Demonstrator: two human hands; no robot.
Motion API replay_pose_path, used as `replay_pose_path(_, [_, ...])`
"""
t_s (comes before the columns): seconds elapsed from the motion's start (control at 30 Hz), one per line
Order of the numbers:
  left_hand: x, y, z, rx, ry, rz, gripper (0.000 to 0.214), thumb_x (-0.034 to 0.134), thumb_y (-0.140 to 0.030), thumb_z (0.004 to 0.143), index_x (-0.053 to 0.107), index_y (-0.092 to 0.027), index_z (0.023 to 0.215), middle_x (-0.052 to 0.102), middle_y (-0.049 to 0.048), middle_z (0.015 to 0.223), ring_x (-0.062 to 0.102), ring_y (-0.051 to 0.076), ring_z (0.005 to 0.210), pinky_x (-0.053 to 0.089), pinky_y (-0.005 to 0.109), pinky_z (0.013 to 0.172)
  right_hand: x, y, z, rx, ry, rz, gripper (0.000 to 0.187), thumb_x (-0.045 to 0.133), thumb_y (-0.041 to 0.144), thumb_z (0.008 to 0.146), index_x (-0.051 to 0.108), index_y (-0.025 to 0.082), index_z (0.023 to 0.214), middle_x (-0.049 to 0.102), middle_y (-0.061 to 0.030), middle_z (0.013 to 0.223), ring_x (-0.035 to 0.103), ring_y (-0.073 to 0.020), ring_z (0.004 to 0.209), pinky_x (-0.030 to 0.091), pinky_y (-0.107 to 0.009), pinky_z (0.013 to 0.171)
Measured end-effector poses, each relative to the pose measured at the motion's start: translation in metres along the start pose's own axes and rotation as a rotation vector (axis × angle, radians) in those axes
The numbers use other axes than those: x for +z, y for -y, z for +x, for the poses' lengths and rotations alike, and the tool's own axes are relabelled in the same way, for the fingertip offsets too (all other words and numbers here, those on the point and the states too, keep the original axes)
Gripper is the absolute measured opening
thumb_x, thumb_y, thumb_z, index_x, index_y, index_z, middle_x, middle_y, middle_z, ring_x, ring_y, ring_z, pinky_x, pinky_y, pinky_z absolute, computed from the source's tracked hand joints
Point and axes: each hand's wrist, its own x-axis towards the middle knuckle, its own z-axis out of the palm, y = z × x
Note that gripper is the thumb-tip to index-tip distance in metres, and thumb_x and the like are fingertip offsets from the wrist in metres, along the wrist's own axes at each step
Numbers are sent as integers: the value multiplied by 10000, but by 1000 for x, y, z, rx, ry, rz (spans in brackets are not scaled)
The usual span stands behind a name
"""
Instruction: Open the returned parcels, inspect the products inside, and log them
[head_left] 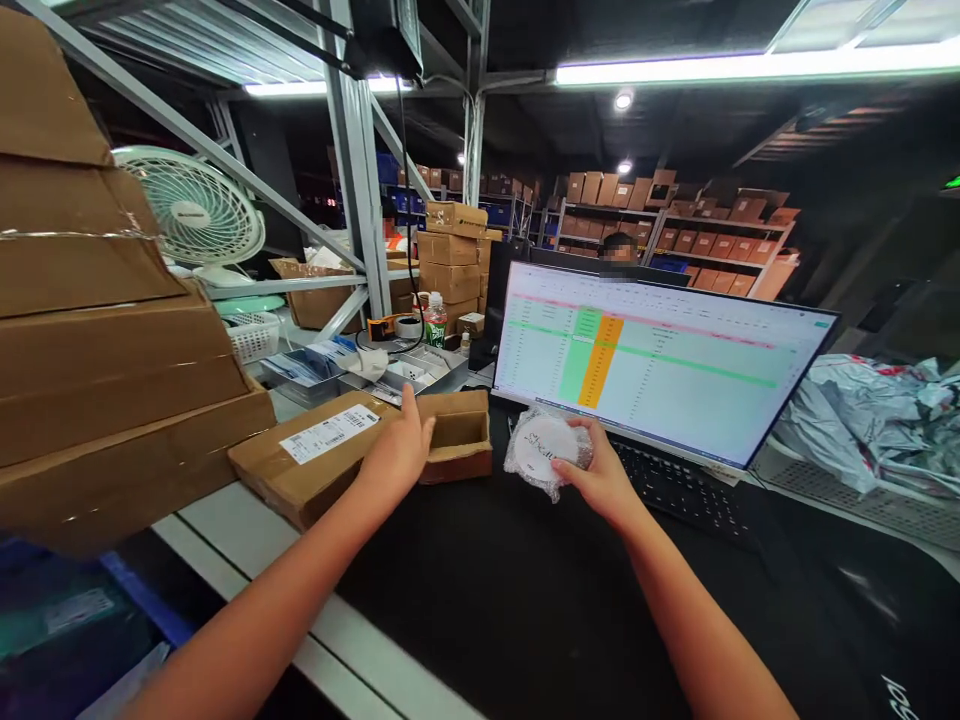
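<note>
At the far left, a tall stack of brown cardboard cartons rises beside the bench, and behind it stands a white desk fan. Further back on the bench are a green-labelled bottle and a metal tray with papers. In front of these lies a flat brown carton with a white shipping label on its top, and its open end shows the inside. The left hand is open, with the fingers spread and pointing up. It is over this carton and seems to touch it, but it does not grasp it. Just to the right, the right hand is closed around a round white item in a clear plastic bag, holding it up above the black desk mat, near the lower edge of the monitor. This monitor shows a spreadsheet with one green and one orange column. A black keyboard lies below it, a person sits behind it, and shelves of cartons stand far back. At the far right is a heap of grey plastic mailer bags.
</note>
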Motion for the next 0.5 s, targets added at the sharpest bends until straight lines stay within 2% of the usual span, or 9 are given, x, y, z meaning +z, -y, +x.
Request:
replay_pose_path(0.03, [1,-6,-7,80,-80,-65,680,393,-352,998,177,3,1537,474,341,1448,479,381,1385,433,521,1085,1,2,-1,5,-13,-51,505,690,340,708,490,228,1158,585,-13,962,488,-159,750,451,-302,677])
replay_pose_path(0.1, [9,-20,-28,299,-201,-261,702,493,-431,963,252,-79,1521,324,280,1576,298,362,1499,298,543,1197,2,9,-2,40,-38,-101,463,676,351,700,476,234,1101,552,27,859,423,-131,646,392,-280,622])
replay_pose_path(0.13, [15,-28,-39,391,-207,-380,701,529,-447,946,274,-119,1511,308,249,1591,282,345,1508,271,543,1216,1,12,-3,53,-41,-98,441,677,348,690,472,238,1065,535,41,832,404,-123,623,367,-268,603])
replay_pose_path(0.2, [31,-42,-58,455,-96,-636,771,582,-463,921,208,-176,1531,330,220,1579,357,309,1473,317,531,1201,0,18,-4,28,-14,-49,333,677,312,668,468,237,916,497,55,773,394,-118,621,334,-251,591])
replay_pose_path(0.23, [40,-50,-65,434,-19,-766,843,620,-466,898,156,-183,1542,341,224,1569,400,303,1447,354,522,1181,0,21,-5,-12,7,-7,279,672,279,658,446,231,814,481,54,745,401,-119,637,329,-247,598])
replay_pose_path(0.3, [56,-63,-71,353,138,-1021,936,691,-465,841,140,-171,1538,401,233,1524,490,303,1372,435,503,1119,1,25,-7,-115,45,66,289,643,207,643,355,223,647,469,39,705,422,-124,674,327,-246,618])
replay_pose_path(0.37, [66,-73,-70,256,261,-1241,875,730,-468,790,280,-161,1475,548,203,1388,620,294,1196,539,472,984,0,26,-8,-183,87,90,347,629,167,647,295,219,571,477,25,694,441,-123,676,330,-248,619])
replay_pose_path(0.43, [71,-76,-66,179,275,-1364,707,769,-454,737,474,-157,1307,663,140,1199,683,260,999,581,414,849,-7,27,-9,-188,199,31,348,680,177,671,353,208,554,514,16,724,484,-131,691,358,-248,623])
replay_pose_path(0.5, [73,-71,-62,164,213,-1339,533,797,-411,698,582,-159,1116,707,86,1046,684,235,905,568,372,808,-20,27,-11,-156,399,-98,276,785,240,679,523,194,605,613,-13,861,579,-168,804,443,-273,706])
